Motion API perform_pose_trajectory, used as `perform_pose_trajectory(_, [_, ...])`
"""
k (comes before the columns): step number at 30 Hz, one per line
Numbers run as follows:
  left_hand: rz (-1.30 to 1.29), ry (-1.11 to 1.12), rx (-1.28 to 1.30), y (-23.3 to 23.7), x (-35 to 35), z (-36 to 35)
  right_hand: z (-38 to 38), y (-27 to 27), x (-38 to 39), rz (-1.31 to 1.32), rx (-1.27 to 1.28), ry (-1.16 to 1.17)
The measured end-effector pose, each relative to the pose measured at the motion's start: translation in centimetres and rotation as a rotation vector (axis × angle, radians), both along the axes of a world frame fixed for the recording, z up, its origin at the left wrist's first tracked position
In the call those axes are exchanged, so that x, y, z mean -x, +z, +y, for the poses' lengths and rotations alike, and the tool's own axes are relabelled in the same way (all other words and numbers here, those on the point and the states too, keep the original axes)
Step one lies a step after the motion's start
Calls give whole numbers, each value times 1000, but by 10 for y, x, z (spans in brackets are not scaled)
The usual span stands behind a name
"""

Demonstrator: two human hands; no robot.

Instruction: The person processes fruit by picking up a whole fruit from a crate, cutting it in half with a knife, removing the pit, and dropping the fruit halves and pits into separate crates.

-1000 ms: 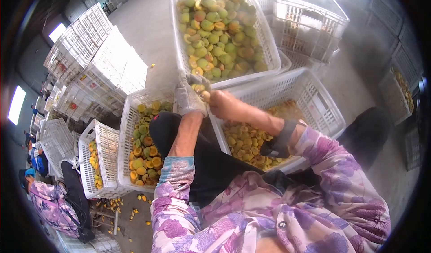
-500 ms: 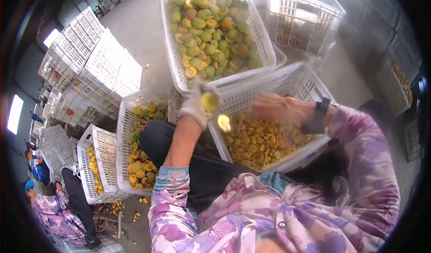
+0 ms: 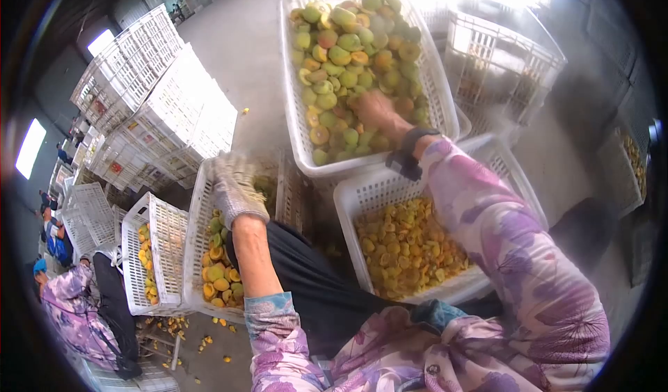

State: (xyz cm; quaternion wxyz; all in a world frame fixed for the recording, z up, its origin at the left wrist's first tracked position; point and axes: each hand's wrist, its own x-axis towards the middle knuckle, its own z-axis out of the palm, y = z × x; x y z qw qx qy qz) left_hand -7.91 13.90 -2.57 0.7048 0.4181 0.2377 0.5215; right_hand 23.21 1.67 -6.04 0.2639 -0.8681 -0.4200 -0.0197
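White plastic frames the heaped crate (image 3: 300,148) at the top of my view, full of green and orange apricot-like fruits (image 3: 339,56), some of them cut open. I have the bare right hand (image 3: 379,110) down among them, blurred, its fingers partly hidden, so I cannot tell whether they grip one. A black wristband (image 3: 410,157) circles that wrist. Over the far end of the left crate (image 3: 190,242), the left hand (image 3: 238,187) wears a pale knitted glove; it is smeared too, and I cannot tell from here whether it is open or closed. Below it I make out whole and halved fruits (image 3: 217,275). Nearer the body, the lower crate (image 3: 360,256) holds yellow-orange pieces (image 3: 410,249). Orange scraps (image 3: 226,358) dot the floor (image 3: 209,374), and at far left sits a co-worker (image 3: 76,308) in a floral top, near stacked crates (image 3: 149,96).
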Motion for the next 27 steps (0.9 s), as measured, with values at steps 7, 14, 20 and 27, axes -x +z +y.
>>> perform_pose_trajectory(7, [-520, -589, 760, -43, -36, 9, 11, -34, -15, 55, 75, 19])
perform_pose_trajectory(14, [165, -699, 299, 4, -65, -90, -33, 39, 54, 296, -666, 42])
perform_pose_trajectory(20, [-82, -667, 436, -3, -95, -96, -59, 48, 156, -81, -598, 207])
perform_pose_trajectory(27, [-86, -428, -103, 4, -79, -94, -92, 30, 172, 215, -601, 47])
